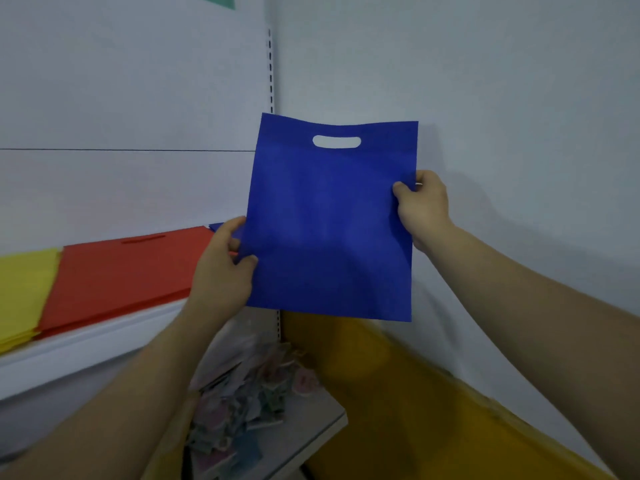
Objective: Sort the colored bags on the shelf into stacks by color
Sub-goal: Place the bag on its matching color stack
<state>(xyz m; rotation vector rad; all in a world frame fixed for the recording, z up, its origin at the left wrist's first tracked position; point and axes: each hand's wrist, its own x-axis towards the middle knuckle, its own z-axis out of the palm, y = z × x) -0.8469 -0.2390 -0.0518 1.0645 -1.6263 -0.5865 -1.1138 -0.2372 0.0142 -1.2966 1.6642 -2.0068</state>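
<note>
A flat blue bag with a cut-out handle hangs upright in the air in front of the white wall. My left hand pinches its lower left edge and my right hand pinches its right edge. On the white shelf at the left lies a red stack of bags, with a yellow stack beside it at the far left. A sliver of another blue bag shows on the shelf behind my left hand.
A slotted shelf upright runs down the corner. Below, a lower shelf holds packets of pale patterned items. A yellow surface fills the lower right. A green edge shows at the top.
</note>
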